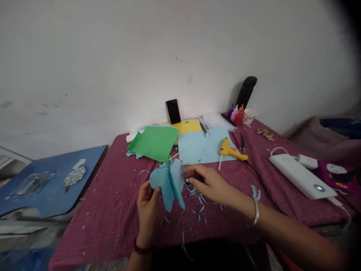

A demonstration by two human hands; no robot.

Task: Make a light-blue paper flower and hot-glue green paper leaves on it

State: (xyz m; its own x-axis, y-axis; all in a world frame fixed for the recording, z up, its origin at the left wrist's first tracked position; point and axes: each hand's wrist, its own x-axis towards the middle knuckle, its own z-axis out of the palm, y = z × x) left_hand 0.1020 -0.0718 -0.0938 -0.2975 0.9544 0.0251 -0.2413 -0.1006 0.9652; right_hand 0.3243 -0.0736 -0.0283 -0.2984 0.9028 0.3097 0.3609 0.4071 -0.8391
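Observation:
A light blue folded paper butterfly point(168, 188) with a green strip down its centre is held above the table's front half. My left hand point(149, 199) pinches its left wing, thumb in front and fingers behind. At the right wing's edge, my right hand point(208, 182) has its thumb and forefinger curled together. What sits between those fingertips is too small and blurred to tell. Thin blue paper offcuts point(199, 201) lie scattered beneath both hands. A thin wooden stick point(183, 150) lies just behind the butterfly.
Green paper point(155, 143) and a light blue sheet point(194, 150) lie behind my hands. A yellow glue gun point(232, 150) trails its cord rightward. Farther off are a leaning phone point(173, 111), a paper cup point(249, 116) and paint bottles point(238, 116). A white power bank point(301, 175) lies right.

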